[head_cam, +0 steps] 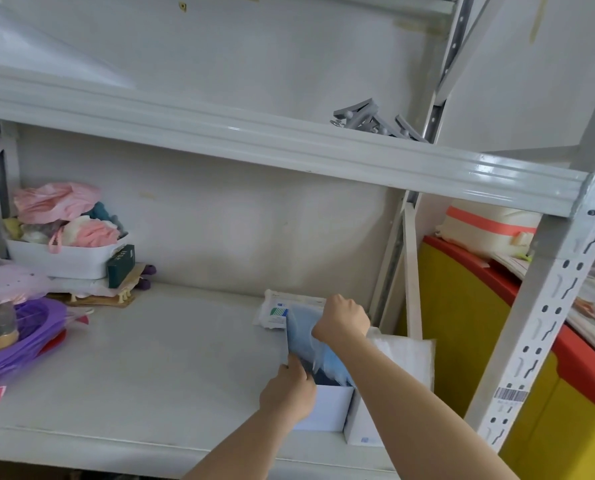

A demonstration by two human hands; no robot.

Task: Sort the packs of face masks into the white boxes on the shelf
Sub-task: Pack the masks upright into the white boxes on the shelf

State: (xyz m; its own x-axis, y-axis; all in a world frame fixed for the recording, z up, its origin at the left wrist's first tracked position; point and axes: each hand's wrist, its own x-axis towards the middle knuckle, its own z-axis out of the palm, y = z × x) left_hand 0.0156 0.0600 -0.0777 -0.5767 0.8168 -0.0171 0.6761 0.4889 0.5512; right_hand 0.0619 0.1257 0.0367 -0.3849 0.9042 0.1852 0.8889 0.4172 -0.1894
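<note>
Left hand (287, 389) pinched the lower edge of the blue mask pack (301, 336) at the open white box (327, 407); right hand (341, 318) gripped its top. Pack tilted, lower end entering the box. Advisable: square it to the opening, then slide it straight down.

- At the front right of the lower shelf (168, 358) stand an open box (327, 407) and, touching its right side, a second box (362, 427)
- A pack of masks (303, 334) dips into the open box; another pack (275, 308) lies behind it
- A basket (64, 259) sits at the back left
</note>
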